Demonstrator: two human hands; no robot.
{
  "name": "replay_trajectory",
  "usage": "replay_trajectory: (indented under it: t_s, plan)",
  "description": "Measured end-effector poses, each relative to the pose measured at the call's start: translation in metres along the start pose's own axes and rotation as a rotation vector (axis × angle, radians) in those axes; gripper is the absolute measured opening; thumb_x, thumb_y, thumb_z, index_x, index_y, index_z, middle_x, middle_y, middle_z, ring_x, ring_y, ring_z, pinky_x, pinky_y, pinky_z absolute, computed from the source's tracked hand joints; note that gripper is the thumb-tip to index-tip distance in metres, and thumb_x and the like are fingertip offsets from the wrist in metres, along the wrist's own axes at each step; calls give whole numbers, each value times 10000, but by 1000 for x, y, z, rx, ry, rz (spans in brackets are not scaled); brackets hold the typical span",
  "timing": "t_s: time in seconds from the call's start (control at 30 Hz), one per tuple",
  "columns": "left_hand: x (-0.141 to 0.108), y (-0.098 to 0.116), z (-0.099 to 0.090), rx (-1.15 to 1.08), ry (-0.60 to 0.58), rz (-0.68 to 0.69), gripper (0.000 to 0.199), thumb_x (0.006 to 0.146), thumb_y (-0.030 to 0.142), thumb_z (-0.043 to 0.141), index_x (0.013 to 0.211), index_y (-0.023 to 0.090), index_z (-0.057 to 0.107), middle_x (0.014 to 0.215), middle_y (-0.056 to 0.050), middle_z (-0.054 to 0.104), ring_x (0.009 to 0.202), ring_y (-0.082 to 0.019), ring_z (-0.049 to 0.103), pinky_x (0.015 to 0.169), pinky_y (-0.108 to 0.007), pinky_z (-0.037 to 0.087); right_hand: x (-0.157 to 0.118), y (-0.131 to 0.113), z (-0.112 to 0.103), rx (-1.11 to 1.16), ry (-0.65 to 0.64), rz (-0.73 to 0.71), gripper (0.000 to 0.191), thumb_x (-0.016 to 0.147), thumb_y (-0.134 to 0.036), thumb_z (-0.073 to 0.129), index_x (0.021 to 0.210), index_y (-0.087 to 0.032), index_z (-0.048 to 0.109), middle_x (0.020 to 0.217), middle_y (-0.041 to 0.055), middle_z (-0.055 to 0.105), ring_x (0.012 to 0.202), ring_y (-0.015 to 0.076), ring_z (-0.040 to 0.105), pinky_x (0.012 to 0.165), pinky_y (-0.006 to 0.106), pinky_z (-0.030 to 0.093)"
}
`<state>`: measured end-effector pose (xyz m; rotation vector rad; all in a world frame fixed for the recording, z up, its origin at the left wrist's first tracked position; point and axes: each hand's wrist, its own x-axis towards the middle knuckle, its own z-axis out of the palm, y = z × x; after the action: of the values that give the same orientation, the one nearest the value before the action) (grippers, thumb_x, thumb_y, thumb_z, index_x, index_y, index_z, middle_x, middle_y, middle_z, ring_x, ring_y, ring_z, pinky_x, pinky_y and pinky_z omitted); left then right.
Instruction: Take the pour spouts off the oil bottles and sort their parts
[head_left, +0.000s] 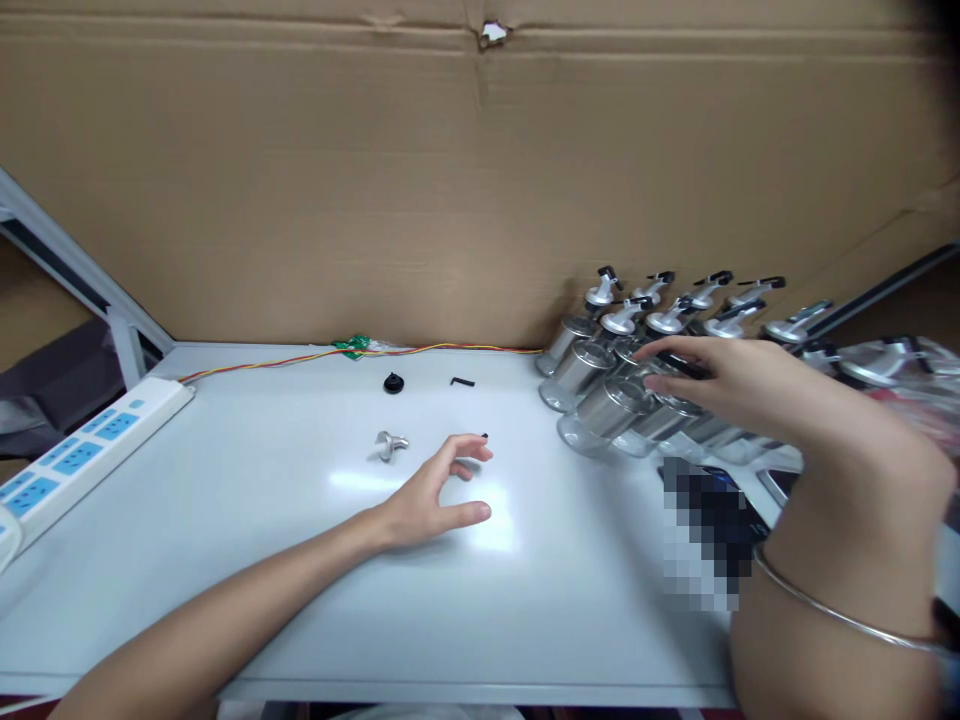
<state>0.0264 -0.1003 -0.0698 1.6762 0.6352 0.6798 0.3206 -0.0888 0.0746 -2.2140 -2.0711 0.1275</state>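
Observation:
Over the middle of the table, my left hand (pixel 431 495) is open with its thumb well apart from the curved fingers. A tiny dark spot shows at one fingertip; I cannot tell what it is. Left of that hand lies a silver pourer piece (pixel 388 446). Farther back are a black round cap (pixel 394 384) and a small black L-shaped piece (pixel 463 381). My right hand (pixel 712 375) reaches over the grouped bottles, thumb and forefinger apart beside the top of a glass-and-metal bottle (pixel 609 410). Whether it touches the bottle is unclear.
Several bottles with silver-and-black pourers (pixel 626 316) stand at the back right. A phone (pixel 720 500), partly blurred out, lies below my right hand. A white power strip (pixel 90 455) runs along the left edge. Red and yellow wires (pixel 300 357) follow the cardboard wall (pixel 337 200).

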Motion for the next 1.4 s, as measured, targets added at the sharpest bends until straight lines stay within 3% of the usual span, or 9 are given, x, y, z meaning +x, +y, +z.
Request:
replay_trajectory:
  t_s: [0.17,0.23,0.33,0.43,0.67,0.9,1.13,1.23,1.4]
  plan:
    - [0,-4,3,-13,71,4,484,821,286,618,1230,249,362,1230,-108,481,1193,-239,448,956,-407,393,-7,-4,5,28,192,-74,554,722,-240,627,1248,-168,471,924,113,617,691,180,550,614,304,395]
    - [1,-7,4,-36,125,8,418,849,283,583,1206,248,369,1176,-96,495,1143,-227,476,911,-382,417,-13,-20,10,154,201,-190,469,736,-240,575,1176,-161,431,916,101,592,656,162,536,567,275,391]
    - [1,-10,5,-76,189,44,305,882,286,541,1139,236,386,1084,-69,503,1064,-202,510,857,-345,436,-16,-57,29,297,-1,-429,182,844,-315,446,960,-178,426,818,61,562,638,151,499,577,270,394]
    - [2,-10,6,-106,251,70,343,857,290,578,1124,230,372,1095,-67,491,1008,-188,531,830,-329,443,-7,-91,58,410,-273,-626,125,897,-316,408,907,-192,405,830,38,565,676,140,495,620,259,384]
    - [8,-11,5,-91,456,-23,381,806,258,571,1116,206,354,1033,-51,526,924,-170,529,777,-298,411,4,-122,103,594,-289,-516,192,887,-349,506,874,-196,391,702,-26,515,586,106,440,554,225,316]
    - [4,-8,1,96,457,-14,173,806,291,495,852,205,352,780,32,389,700,-128,383,648,-259,343,2,-120,108,556,-191,-656,233,859,-415,558,894,-191,501,920,55,653,761,159,585,671,259,395]
    - [0,-6,0,143,424,101,160,747,267,461,850,202,358,786,15,398,694,-139,399,648,-275,365,8,-115,110,569,-58,-774,359,803,-480,632,956,-166,553,842,31,622,723,131,542,647,232,403]
    - [3,-3,0,140,370,54,200,696,295,547,818,186,432,773,9,457,708,-142,438,657,-266,388,8,-117,113,418,112,-940,364,880,-501,523,873,-142,586,794,49,631,695,133,525,654,244,372]
    - [6,-4,2,99,277,-88,215,661,309,579,557,165,456,542,35,445,550,-101,403,527,-224,348,8,-122,127,100,492,-1125,492,986,-417,312,630,-161,536,582,27,523,570,134,420,580,276,275]
